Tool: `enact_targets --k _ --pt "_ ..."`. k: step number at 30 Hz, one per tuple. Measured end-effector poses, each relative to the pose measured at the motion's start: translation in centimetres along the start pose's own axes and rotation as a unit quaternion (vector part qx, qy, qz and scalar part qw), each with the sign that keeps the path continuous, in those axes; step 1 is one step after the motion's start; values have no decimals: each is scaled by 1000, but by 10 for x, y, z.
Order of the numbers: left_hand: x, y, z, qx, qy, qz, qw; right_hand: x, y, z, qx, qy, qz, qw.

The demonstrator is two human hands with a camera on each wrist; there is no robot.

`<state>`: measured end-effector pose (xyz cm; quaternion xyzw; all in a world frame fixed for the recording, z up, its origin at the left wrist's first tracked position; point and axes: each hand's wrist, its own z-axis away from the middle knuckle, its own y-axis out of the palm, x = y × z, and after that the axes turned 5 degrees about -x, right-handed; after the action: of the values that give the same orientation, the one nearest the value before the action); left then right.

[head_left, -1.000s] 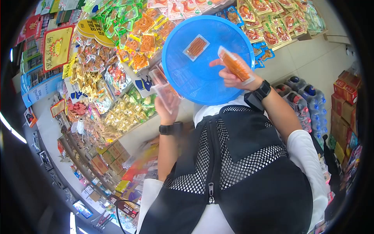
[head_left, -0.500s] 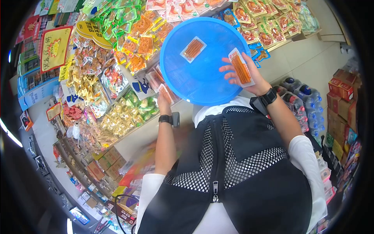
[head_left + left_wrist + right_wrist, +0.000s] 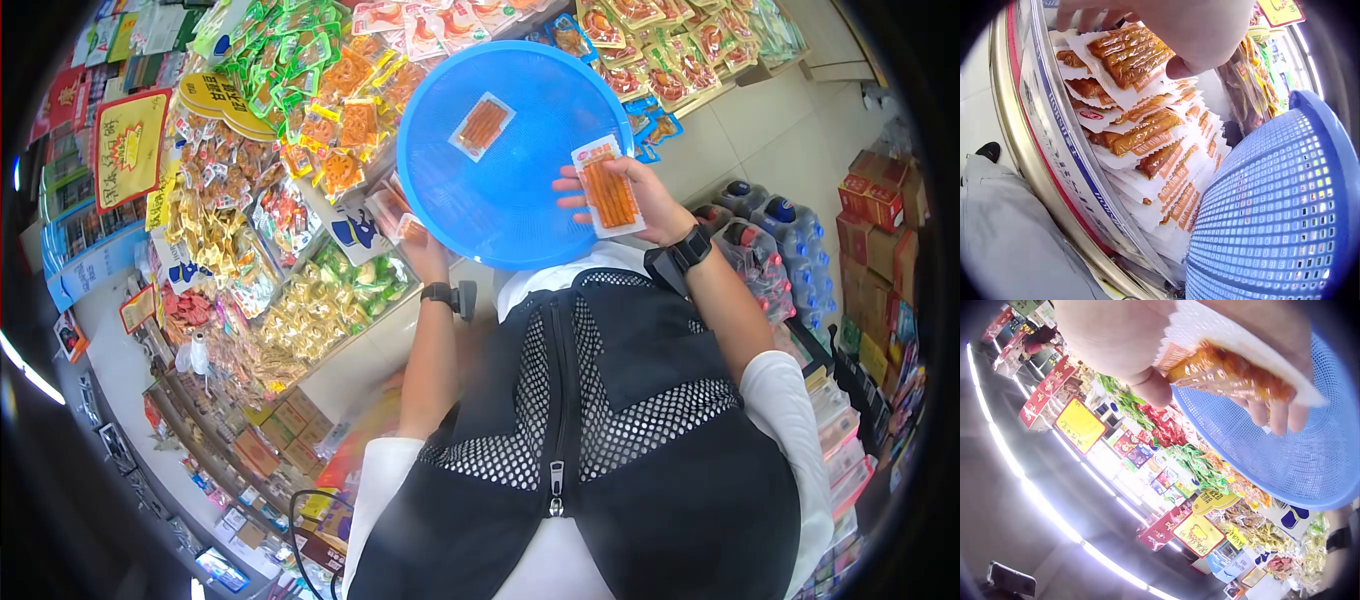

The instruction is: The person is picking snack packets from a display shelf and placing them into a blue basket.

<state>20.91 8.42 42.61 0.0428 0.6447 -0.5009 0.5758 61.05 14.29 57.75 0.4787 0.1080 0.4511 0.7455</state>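
Observation:
My right hand (image 3: 655,205) holds a flat clear-and-white pack of orange-brown snack sticks (image 3: 607,190) over the right side of a blue plastic basket (image 3: 510,225). Its thumb lies along one edge, the fingers behind. Another such pack (image 3: 484,127) lies inside the basket. At the basket's left, my left hand (image 3: 425,258) reaches into a clear-walled bin. In the left wrist view, its thumb and fingers span the edges of the top snack pack (image 3: 1130,56). Many similar packs (image 3: 1169,169) are piled loosely below it.
Bins of wrapped snacks (image 3: 320,290) spread along the left and far side. Price signs (image 3: 133,150) stand among them. Bottles in plastic wrap (image 3: 790,255) and stacked cartons (image 3: 875,215) stand on the tiled floor at the right.
The left hand has gone forward and down into the bin at the basket's left. The right hand has turned its pack upright and flat toward the head camera.

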Motion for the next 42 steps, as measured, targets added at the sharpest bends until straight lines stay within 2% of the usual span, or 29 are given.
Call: enact_targets --k 2,4,8,10,11,13,17,19,20,22,26,30,33,35,37,39,40,41,42 --pt "-8 0 1 10 -2 -40 999 -3 -1 -2 0 13 -9 1000" --pt "-9 -2 -1 66 48 -142 986 -6 0 -3 -5 -4 4 1000" --pt "-16 -7 11 34 41 -219 974 -8 6 -3 -31 -2 13 999" --pt "-47 -16 24 143 -49 -167 974 -10 5 -3 -30 2 4 1000" --pt "-41 -16 25 144 -50 -169 974 -11 5 -3 -31 3 2 1000" --pt "-19 -15 23 118 30 -241 963 -12 6 -2 -50 19 14 998" --pt "-2 -9 16 124 57 -247 959 -16 7 -4 -48 21 22 998" --pt "-6 -4 17 100 132 -166 972 -16 12 -4 -59 25 22 998" --pt "-7 -4 19 102 130 -164 973 -17 14 -5 -62 26 24 997" --pt "-47 -6 32 111 67 -242 961 -19 16 -6 -83 28 26 996" --pt "-52 -12 30 110 96 -277 950 -20 25 -4 -98 33 67 992" --pt "-50 -17 18 152 98 -271 945 -26 33 -9 -111 27 119 986" --pt "-21 -11 7 164 89 -256 949 -34 47 -20 -116 28 151 981" --pt "-13 -11 12 147 135 -292 935 -42 63 -30 -122 32 168 978" --pt "-13 -20 9 166 106 -289 937 -53 79 -41 -131 24 194 972" --pt "-11 -33 3 235 106 -247 934 -70 98 -53 -141 12 209 968" --pt "-11 -41 -4 275 69 -220 933 -79 108 -59 -153 -6 215 965" --pt "-8 -50 -7 271 63 -214 936 -87 122 -65 -152 -1 223 963" --pt "-7 -61 -10 286 74 -144 944 -97 137 -71 -146 -14 269 952"
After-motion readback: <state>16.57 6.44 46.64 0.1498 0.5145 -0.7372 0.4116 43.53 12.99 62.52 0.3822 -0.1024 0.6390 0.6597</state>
